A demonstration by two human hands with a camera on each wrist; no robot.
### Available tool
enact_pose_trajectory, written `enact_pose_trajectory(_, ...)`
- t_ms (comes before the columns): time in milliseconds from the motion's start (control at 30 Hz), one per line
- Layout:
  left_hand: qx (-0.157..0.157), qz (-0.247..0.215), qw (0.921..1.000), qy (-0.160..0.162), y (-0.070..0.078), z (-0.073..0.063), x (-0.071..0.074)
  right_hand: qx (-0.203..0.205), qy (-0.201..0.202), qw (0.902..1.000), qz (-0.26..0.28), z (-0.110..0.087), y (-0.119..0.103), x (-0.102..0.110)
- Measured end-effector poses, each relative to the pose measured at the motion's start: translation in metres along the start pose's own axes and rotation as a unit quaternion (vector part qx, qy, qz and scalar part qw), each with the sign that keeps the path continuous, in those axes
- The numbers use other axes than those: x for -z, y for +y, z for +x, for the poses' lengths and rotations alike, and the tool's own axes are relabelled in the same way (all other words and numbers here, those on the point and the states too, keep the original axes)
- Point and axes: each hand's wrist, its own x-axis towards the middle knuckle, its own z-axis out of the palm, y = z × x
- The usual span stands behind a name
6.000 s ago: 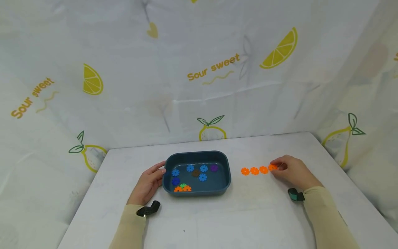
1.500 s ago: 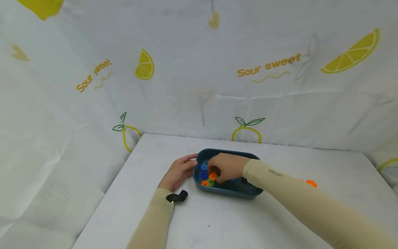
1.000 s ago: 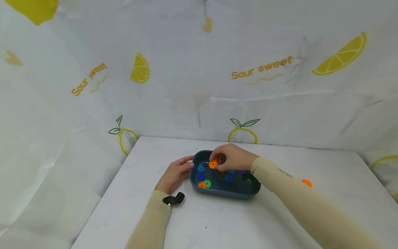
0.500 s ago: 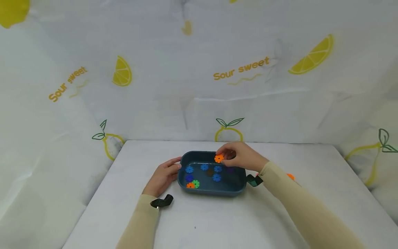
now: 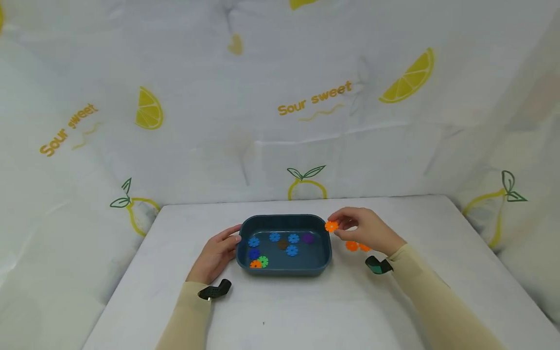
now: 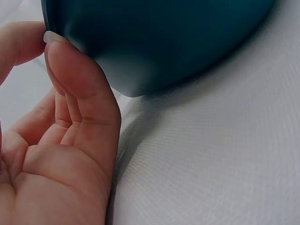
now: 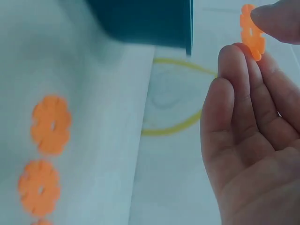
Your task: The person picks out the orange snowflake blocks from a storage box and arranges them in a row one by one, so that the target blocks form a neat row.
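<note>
My left hand [image 5: 213, 256] holds the left end of a dark blue-green tray [image 5: 284, 272], its thumb at the rim in the left wrist view. Between thumb and fingertips, my right hand [image 5: 369, 231] pinches an orange flower-shaped notched disc [image 5: 331, 226], raised by the tray's right end. Inside the tray lie several blue discs [image 5: 291, 251], a purple disc [image 5: 308, 238], a brown disc [image 5: 283, 244], a green disc [image 5: 263, 261] and another orange disc [image 5: 255, 264]. Orange discs [image 7: 51, 124] lie in a row on the table below my right hand, partly hidden by it in the head view.
The white table [image 5: 280, 316] meets a white lemon-print curtain [image 5: 227, 121] at the back and sides. Black wrist-worn cameras sit at both cuffs, the left camera [image 5: 215, 290] near the tray's front left corner.
My right hand has reached into the tray, taken an orange disc and lifted it out to the right, past the tray's right end. My left hand stays at the tray's left end.
</note>
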Motion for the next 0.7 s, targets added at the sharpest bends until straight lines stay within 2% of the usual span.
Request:
enact_pose_trajectory(200, 0.003, -0.006, 1.0, -0.002, -0.001, -0.001, 0.002, -0.046, 0.042, 0.9981, 0.005, -0.028, 0.026, 0.017)
enact_pose_trajectory(333, 0.004, -0.002, 1.0, -0.003, -0.002, -0.001, 0.002, -0.074, 0.07, 0.9947, -0.01, -0.048, 0.04, 0.026)
enact_pose_trajectory(700, 0.004, 0.003, 0.9999, 0.01, -0.001, -0.004, -0.001, -0.13, 0.108, 0.9842, -0.054, -0.088, 0.068, 0.049)
